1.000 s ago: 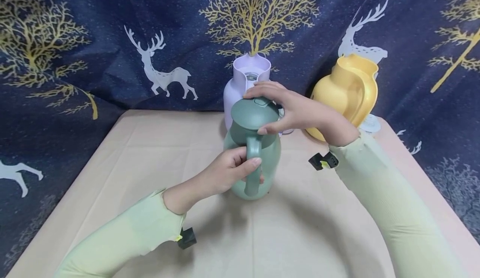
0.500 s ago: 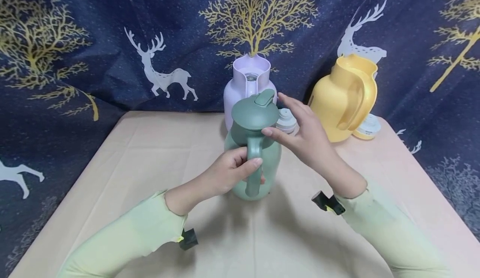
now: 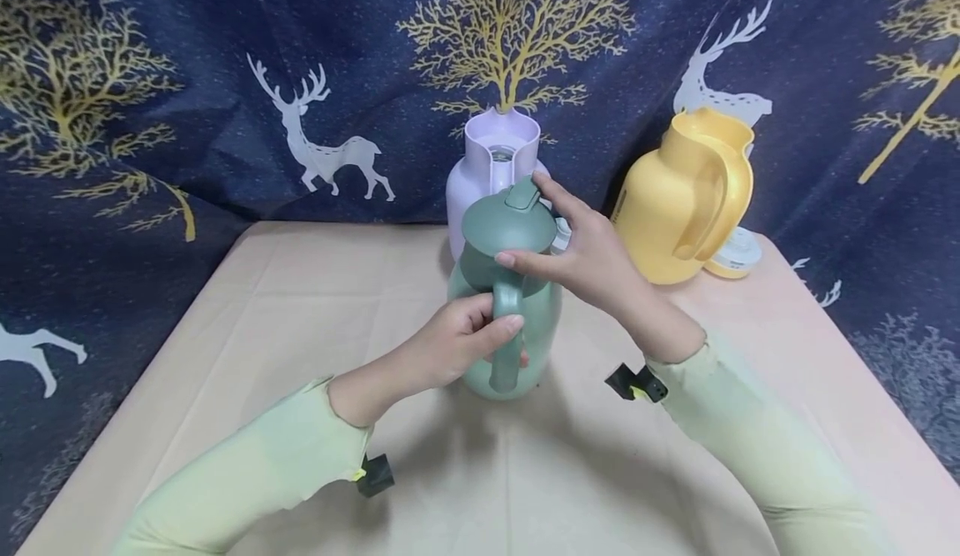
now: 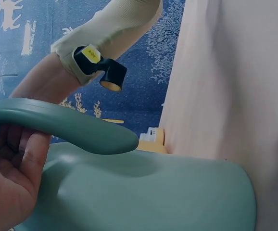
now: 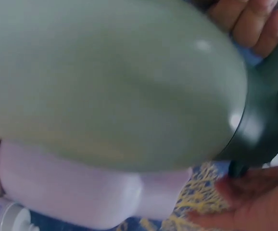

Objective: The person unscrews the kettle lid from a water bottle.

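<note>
A green vacuum jug stands upright on the table. My left hand grips the jug's handle, thumb across it; in the left wrist view its curled fingers pass beneath the same handle. Over the dark green lid my right hand spans the right side. The right thumb lies on the near rim, and the index finger reaches a raised flap on top. In the right wrist view, fingers lie by the lid's far side; part of that contact is hidden.
Close behind the green jug is a lilac jug, its top uncovered. A yellow jug stands at the back right, with a white and yellow stopper beside it. Another pale stopper shows partly behind my right hand.
My right hand lay over the lid's top, drew back to the right, then came in again against the lid. The flap, covered at first, shows raised. My left hand keeps its hold.
</note>
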Motion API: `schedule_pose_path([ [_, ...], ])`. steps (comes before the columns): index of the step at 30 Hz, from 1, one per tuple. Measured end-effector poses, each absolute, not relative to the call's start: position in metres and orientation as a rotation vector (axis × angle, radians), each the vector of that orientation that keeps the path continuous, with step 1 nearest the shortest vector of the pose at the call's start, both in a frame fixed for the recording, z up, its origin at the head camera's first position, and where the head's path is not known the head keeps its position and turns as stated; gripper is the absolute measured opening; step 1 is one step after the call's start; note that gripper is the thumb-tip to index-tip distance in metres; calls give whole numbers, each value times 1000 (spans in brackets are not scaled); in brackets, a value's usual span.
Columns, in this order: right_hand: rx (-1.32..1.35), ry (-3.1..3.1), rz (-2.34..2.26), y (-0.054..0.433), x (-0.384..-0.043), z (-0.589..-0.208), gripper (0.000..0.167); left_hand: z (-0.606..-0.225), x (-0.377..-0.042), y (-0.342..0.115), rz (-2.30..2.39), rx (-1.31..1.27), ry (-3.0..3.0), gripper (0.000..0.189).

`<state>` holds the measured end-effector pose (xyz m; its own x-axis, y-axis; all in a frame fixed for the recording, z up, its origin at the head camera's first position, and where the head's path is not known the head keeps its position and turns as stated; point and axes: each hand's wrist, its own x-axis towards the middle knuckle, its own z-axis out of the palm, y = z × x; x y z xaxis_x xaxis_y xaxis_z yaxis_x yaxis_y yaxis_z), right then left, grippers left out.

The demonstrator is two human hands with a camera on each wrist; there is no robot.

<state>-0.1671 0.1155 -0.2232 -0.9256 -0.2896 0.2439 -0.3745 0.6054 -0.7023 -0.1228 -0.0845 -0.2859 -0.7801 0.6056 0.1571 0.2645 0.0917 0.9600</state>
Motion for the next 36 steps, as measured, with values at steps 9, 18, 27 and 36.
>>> schedule_pose_path([
  [9,1015,-2725,1430,138,-204,-226,103,-286,-124,-84,1733,865,2080,74],
  [18,1419,-2677,1708,149,-228,-228,99,-289,-124,-80,1753,878,2045,80],
  [27,1166,-2646,1653,146,-202,-232,123,-290,-123,-78,1752,880,2045,79],
  [36,633,-2666,1153,118,-160,-228,89,-289,-123,-84,1750,841,2079,69],
])
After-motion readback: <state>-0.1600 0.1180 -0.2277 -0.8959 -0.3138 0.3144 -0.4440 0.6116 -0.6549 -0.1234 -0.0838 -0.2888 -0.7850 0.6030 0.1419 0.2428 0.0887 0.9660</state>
